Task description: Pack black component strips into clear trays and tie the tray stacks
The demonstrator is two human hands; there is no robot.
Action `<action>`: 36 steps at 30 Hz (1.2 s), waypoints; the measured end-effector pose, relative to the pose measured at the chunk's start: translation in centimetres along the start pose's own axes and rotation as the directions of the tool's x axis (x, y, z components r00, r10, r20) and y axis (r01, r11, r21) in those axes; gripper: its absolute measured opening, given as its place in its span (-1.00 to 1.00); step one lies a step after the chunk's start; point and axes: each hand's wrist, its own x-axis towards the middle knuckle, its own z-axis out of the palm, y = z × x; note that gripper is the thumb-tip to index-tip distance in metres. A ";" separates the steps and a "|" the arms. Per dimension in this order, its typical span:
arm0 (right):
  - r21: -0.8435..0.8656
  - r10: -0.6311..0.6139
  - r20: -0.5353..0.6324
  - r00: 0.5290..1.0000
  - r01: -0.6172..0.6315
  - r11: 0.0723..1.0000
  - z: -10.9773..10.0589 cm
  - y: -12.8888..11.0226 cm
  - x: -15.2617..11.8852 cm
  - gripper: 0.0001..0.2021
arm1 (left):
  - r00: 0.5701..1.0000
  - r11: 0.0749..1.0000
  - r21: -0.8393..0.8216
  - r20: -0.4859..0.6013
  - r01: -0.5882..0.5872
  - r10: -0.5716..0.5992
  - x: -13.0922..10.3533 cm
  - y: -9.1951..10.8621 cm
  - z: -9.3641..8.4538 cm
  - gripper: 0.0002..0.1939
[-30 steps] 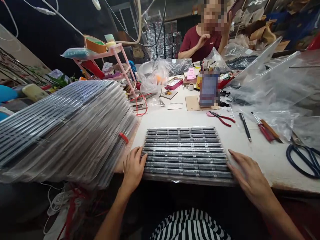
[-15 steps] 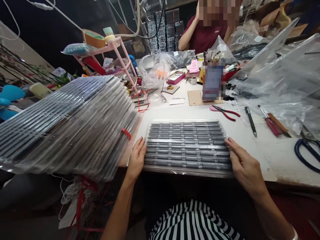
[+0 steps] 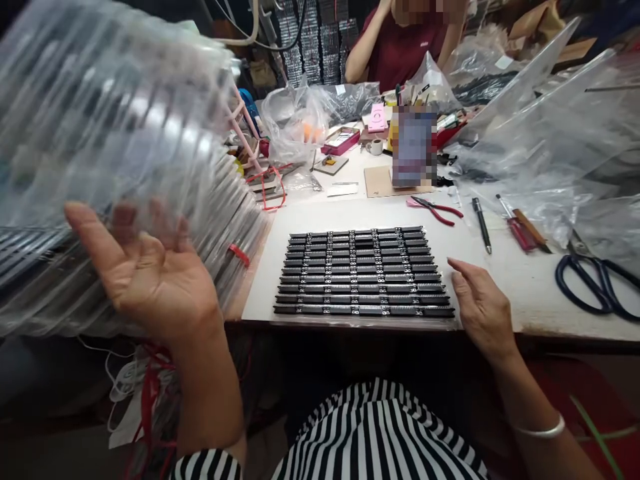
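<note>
My left hand (image 3: 160, 287) is raised palm up at the left, its fingers under a clear ribbed plastic cover (image 3: 115, 113), blurred by motion, with the thumb in front. Behind and below it lies a stack of clear ribbed trays (image 3: 225, 213). Rows of black toothed strips (image 3: 360, 273) lie uncovered at the table's front edge. Just right of the strips, my right hand (image 3: 480, 303) rests on the table with nothing visible in it, fingers slightly apart.
Red-handled pliers (image 3: 440, 210), a black pen (image 3: 483, 227), a red screwdriver (image 3: 520, 230) and dark blue scissors (image 3: 593, 287) lie at the right. A phone (image 3: 414, 143) stands at the back. A person in a maroon shirt (image 3: 410, 50) sits opposite.
The clear cover has come off the black strips and moved up and left with my left hand. My right hand has let go of the edge and stays beside the strips.
</note>
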 end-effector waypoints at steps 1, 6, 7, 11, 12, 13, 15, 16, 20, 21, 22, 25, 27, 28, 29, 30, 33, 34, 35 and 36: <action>-0.008 -0.013 0.007 1.000 0.013 1.000 0.1 0.1 -0.1 -0.65 | 1.000 1.000 0.019 0.021 0.006 -0.006 0.5 -0.2 -0.2 -0.33; 0.015 0.001 0.049 0.999 -0.002 1.000 0.0 -0.2 -0.4 -0.69 | 0.992 0.993 0.062 0.064 0.104 -0.108 2.4 -0.7 -1.4 -0.17; 0.012 0.003 0.052 0.999 -0.004 1.000 0.0 -0.2 -0.4 -0.69 | 0.990 0.990 0.077 0.067 0.121 -0.126 2.5 -0.5 -1.5 -0.15; 0.008 0.004 0.045 0.999 -0.004 1.000 -0.1 -0.7 -0.1 -0.69 | 0.978 0.973 0.183 0.124 0.143 -0.167 1.6 0.9 -1.1 -0.24; -0.002 -0.019 0.041 0.999 0.019 1.000 0.0 -1.1 0.1 -0.69 | 0.974 0.970 0.191 0.141 0.151 -0.180 1.2 1.2 -0.9 -0.27; -0.017 -0.065 0.042 0.997 0.066 0.998 0.3 -1.7 0.5 -0.69 | 0.969 0.969 0.187 0.157 0.163 -0.193 0.8 1.5 -0.7 -0.29; -0.062 -0.216 0.094 0.972 0.223 0.973 1.3 -3.0 1.4 -0.68 | 0.961 0.971 0.156 0.185 0.178 -0.206 0.1 2.0 -0.5 -0.28; -0.083 -0.299 0.153 0.942 0.313 0.946 2.0 -3.7 1.9 -0.67 | 0.958 0.974 0.143 0.199 0.178 -0.204 -0.1 2.1 -0.5 -0.27; -0.170 -0.450 0.421 0.788 0.556 0.814 5.5 -5.6 3.7 -0.62 | 0.952 0.970 0.182 0.234 0.158 -0.198 -0.5 2.8 -1.1 -0.33; -0.197 -0.452 0.459 0.765 0.584 0.788 6.2 -5.7 4.0 -0.60 | 0.949 0.967 0.202 0.239 0.158 -0.205 -0.6 3.1 -1.3 -0.35; -0.221 -0.450 0.487 0.749 0.604 0.766 6.8 -5.7 4.2 -0.58 | 0.946 0.963 0.215 0.245 0.161 -0.213 -0.6 3.3 -1.6 -0.37; -0.264 -0.447 0.518 0.729 0.633 0.728 7.8 -5.3 4.5 -0.55 | 0.935 0.957 0.223 0.259 0.185 -0.241 -0.9 3.7 -2.4 -0.40; -0.270 -0.451 0.512 0.731 0.635 0.724 8.0 -5.1 4.4 -0.55 | 0.929 0.954 0.216 0.261 0.208 -0.262 -1.4 3.6 -2.8 -0.44; -0.269 -0.452 0.506 0.734 0.633 0.726 8.1 -5.1 4.3 -0.56 | 0.924 0.951 0.212 0.265 0.223 -0.276 -1.6 3.3 -3.0 -0.46; -0.265 -0.452 0.502 0.737 0.629 0.730 8.1 -5.2 4.3 -0.56 | 0.916 0.947 0.215 0.275 0.238 -0.292 -2.0 2.9 -3.2 -0.49; -0.260 -0.450 0.499 0.740 0.624 0.737 8.0 -5.3 4.2 -0.56 | 0.905 0.940 0.230 0.289 0.251 -0.313 -2.4 2.4 -3.4 -0.50; -0.233 -0.438 0.476 0.762 0.590 0.773 7.3 -5.8 4.3 -0.56 | 0.854 0.897 0.351 0.346 0.268 -0.390 -4.0 0.5 -4.3 -0.48; -0.225 -0.430 0.454 0.781 0.567 0.792 6.7 -5.8 4.4 -0.55 | 0.832 0.871 0.417 0.362 0.259 -0.421 -4.7 -0.1 -4.6 -0.47; -0.217 -0.414 0.417 0.809 0.531 0.819 6.0 -5.7 4.5 -0.55 | 0.809 0.837 0.493 0.378 0.236 -0.451 -5.3 -0.7 -5.0 -0.46; -0.215 -0.384 0.368 0.847 0.479 0.851 5.1 -5.5 4.5 -0.54 | 0.782 0.794 0.575 0.395 0.199 -0.482 -6.0 -1.3 -5.4 -0.45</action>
